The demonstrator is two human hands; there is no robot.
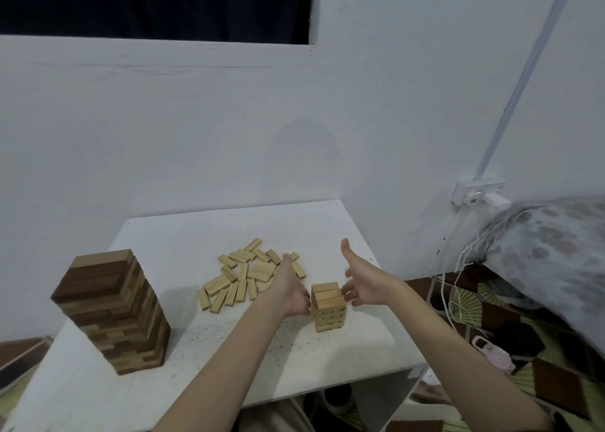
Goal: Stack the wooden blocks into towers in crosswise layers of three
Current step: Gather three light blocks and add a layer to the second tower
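A short tower of light wooden blocks (328, 307) stands on the white table (327, 353), right of centre. My left hand (289, 287) lies flat against the tower's left side, fingers stretched toward the loose pile. My right hand (361, 276) hovers just right of the tower, fingers spread, thumb up, holding nothing. A pile of several loose light blocks (248, 276) lies behind and to the left of the small tower. A tall finished tower of dark and light blocks (113, 314) stands at the table's left.
The table backs onto a white wall. A wall socket with a plug and white cables (481, 196) sits at the right. A patterned cushion (553, 251) and patterned bedding (510, 343) lie right of the table.
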